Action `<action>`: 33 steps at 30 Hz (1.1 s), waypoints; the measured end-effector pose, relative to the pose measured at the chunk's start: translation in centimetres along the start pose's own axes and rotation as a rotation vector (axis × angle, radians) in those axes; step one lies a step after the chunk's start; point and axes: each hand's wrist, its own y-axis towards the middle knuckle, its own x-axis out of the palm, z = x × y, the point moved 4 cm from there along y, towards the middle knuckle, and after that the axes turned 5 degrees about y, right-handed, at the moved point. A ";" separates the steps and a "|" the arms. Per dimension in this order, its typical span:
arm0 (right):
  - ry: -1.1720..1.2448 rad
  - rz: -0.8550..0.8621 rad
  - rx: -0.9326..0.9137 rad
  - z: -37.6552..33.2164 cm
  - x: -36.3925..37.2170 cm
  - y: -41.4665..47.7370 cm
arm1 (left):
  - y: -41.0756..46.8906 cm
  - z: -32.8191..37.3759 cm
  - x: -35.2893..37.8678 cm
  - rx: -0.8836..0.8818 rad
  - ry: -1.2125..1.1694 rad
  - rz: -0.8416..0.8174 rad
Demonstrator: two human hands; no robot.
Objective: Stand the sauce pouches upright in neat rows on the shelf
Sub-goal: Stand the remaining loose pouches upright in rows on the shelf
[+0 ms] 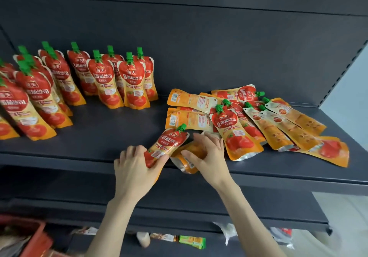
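While the left hand point(137, 167) grips a tilted pouch point(169, 143) by its base at the shelf point(99, 137) front, the right hand point(207, 155) curls thumb and fingers round a second pouch point(185, 164) lying at the edge. Upright rows point(119, 81) stand at the left, well apart from a flat pile point(249, 121) on the right.

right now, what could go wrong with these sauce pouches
1. The orange pouch in the right grip overhangs the shelf edge; it could slip off.
2. The standing rows lean, so setting down the red pouch from the left grip carelessly may topple them.
3. The lying pile overlaps; pulling one pouch may drag others.
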 end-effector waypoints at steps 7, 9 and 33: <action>-0.152 -0.046 0.050 0.0 0.9 -2.0 | -1.0 2.1 0.2 -0.081 -0.136 -0.051; -0.065 -0.088 0.063 -0.2 0.3 -2.5 | -1.7 2.8 0.1 -0.086 -0.232 -0.061; 0.934 -0.144 0.415 -2.4 -0.1 -10.1 | -9.4 3.6 -0.6 -0.376 -1.343 -0.482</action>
